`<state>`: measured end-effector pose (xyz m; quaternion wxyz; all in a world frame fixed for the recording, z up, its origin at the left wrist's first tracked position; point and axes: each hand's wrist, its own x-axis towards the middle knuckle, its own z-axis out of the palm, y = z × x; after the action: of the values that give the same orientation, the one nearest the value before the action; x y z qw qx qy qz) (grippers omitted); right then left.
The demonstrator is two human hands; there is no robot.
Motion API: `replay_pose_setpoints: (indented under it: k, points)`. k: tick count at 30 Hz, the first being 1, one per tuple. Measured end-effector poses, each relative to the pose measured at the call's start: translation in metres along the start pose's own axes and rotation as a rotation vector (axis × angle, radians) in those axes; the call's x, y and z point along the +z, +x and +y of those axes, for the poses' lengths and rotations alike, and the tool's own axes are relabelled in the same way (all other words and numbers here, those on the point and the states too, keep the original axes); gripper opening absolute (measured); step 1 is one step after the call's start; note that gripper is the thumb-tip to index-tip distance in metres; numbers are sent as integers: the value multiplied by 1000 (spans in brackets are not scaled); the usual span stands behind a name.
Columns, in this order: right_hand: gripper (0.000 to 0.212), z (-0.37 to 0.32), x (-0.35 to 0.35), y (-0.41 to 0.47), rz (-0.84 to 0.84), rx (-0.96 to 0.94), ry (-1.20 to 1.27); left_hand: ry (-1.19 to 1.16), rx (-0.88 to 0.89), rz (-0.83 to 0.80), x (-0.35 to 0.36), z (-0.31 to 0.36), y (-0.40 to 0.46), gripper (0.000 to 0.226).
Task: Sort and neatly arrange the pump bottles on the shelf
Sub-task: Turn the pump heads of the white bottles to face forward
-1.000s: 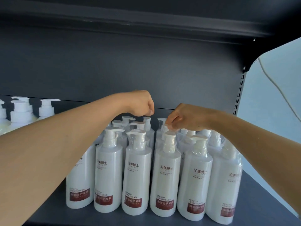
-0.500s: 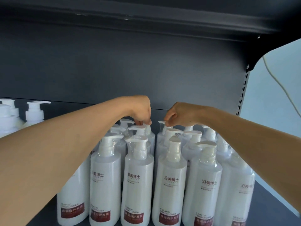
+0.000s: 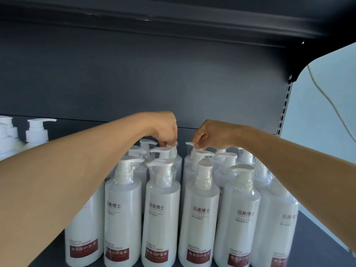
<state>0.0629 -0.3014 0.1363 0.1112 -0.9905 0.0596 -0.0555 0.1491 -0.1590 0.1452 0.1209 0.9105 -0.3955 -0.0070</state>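
On the dark grey shelf (image 3: 316,236), toward its right end, stands the cluster of white pump bottles (image 3: 161,212) I am sorting. Each is a tall rounded cylinder with a white pump head, clear shrink film around the neck, dark lettering mid-body and a dark red label band near the base reading "KERATIN CONDITIONER". I count six in the front row, standing upright and touching or nearly touching side by side; more rows sit behind, closely packed, exact count not readable. Front nozzles point in mixed directions.

My left hand (image 3: 165,130) reaches over the cluster to the back rows, fingers curled down and pinching the pump head of a rear bottle (image 3: 174,151). My right hand (image 3: 210,134) does the same on the neighbouring rear bottle (image 3: 189,151), fingertips closed on its nozzle. The two hands are near each other, not touching.

Edges and room: the shelf's back panel (image 3: 134,78) rises just behind the last row. An upper shelf (image 3: 173,18) overhangs, with ample height above the pump tops. The slotted upright (image 3: 285,108) marks the right end; bare shelf surface shows to the right of the last front bottle. To the left, a gap of bare shelf separates this cluster from a second group of white pump bottles (image 3: 36,132) at the far left edge of view. My forearms hide part of the left and right flanks of the cluster.
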Motion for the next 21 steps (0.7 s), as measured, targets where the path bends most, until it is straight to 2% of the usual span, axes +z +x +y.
replay_pose_setpoints:
  k: [3,5,9,16,21]
  points:
    - [25,3,-1,-3,-19,26,10,78,-4,-9,1,6,1,22]
    - [25,9,-9,-7,38,41,29,144,9,47,0,15,2,31]
    - [25,36,-33,-20,182,136,57,50,119,80,-2,44,12,36]
    - [17,81,-33,-42,-5,243,0,14,189,-71,24,94,40,27]
    - [23,93,-24,-43,50,216,170,23,181,-96,33,101,52,17]
